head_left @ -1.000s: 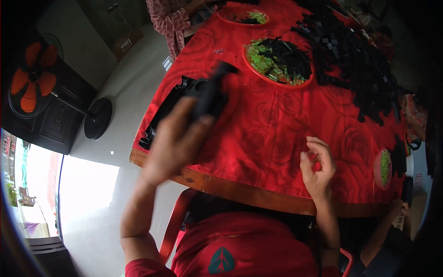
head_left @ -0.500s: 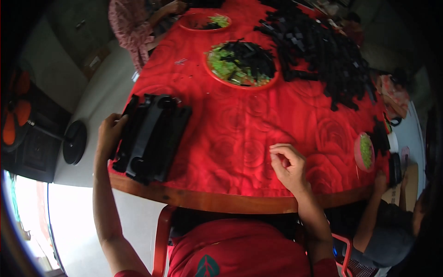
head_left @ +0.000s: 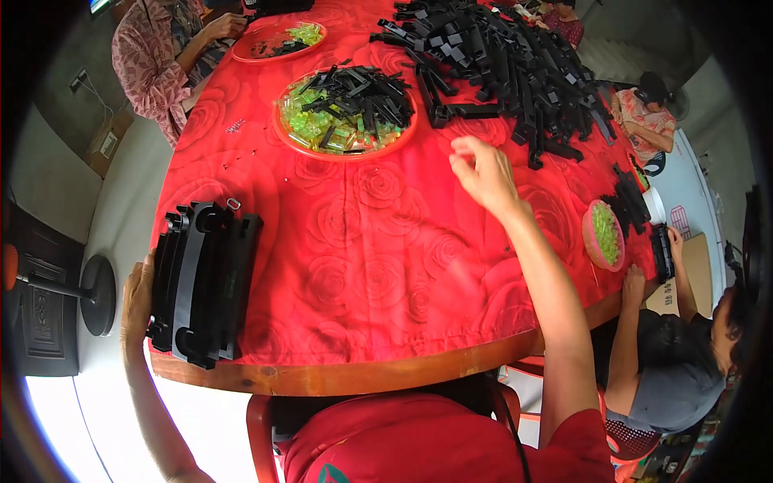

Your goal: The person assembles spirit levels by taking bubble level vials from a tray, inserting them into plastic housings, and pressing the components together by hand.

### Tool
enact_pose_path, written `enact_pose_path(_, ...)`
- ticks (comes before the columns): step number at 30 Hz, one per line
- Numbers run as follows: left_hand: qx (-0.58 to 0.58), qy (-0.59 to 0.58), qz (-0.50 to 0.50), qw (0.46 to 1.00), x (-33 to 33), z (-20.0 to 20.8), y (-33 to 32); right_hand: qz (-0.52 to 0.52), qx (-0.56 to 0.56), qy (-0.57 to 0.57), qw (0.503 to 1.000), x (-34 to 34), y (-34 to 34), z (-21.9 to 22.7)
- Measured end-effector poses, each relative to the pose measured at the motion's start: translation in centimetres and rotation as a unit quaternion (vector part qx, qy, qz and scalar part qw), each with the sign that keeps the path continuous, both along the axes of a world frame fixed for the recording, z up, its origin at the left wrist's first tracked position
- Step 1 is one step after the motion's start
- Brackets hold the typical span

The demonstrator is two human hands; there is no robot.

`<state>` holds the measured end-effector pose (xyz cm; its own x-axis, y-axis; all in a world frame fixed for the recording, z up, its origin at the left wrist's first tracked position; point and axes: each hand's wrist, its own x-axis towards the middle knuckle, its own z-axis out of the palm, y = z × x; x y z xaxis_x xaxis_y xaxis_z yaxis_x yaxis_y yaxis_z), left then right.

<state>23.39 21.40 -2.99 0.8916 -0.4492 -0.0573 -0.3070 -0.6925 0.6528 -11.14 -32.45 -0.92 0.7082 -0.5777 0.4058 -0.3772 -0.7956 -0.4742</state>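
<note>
Pressure from the left hand (head_left: 138, 296), its grip unclear, could skew the long black plastic pieces (head_left: 193, 282); the right hand (head_left: 487, 179) looks empty, its grip half-open.

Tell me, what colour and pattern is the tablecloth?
The tablecloth is red with a rose pattern, seen best in the head view.

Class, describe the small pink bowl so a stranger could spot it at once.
Start at the red-covered table. Near its right edge, beside black strips, sits the small pink bowl. Unlike the two larger dishes, it shows only green pieces, none black.
</note>
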Motion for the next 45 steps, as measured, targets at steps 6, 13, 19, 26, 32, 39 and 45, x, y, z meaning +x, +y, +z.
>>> enact_pose_path(6, -0.025, -0.018, -0.022, 0.999, -0.4, -0.2, 0.9, -0.129, -0.097, 0.084, 0.983, 7.8, -4.4, 0.1)
enact_pose_path(13, -0.034, 0.066, 0.045, 0.996, -0.5, 0.4, 1.7, -0.152, -0.065, 0.091, 0.982, 6.6, -5.6, -1.2)
enact_pose_path(19, -0.068, 0.021, 0.033, 0.997, -1.0, -0.1, 2.8, -0.099, -0.020, 0.007, 0.995, -1.8, -2.7, -1.7)
enact_pose_path(26, -0.176, -0.238, 0.141, 0.945, -3.9, 2.8, 1.7, -0.033, 0.105, -0.031, 0.993, -13.9, 5.3, -1.8)
enact_pose_path(32, -0.276, -0.245, -0.038, 0.929, -15.9, 6.5, -5.9, 0.131, 0.085, 0.024, 0.987, -13.6, 11.8, 2.7)
enact_pose_path(39, -0.187, -0.039, -0.405, 0.894, -22.5, 4.0, -16.5, 0.235, 0.131, 0.091, 0.959, -10.7, 14.4, 3.2)
enact_pose_path(45, -0.131, 0.026, -0.390, 0.911, -24.2, 2.6, -16.5, 0.209, 0.090, 0.063, 0.972, -9.5, 13.5, 3.3)
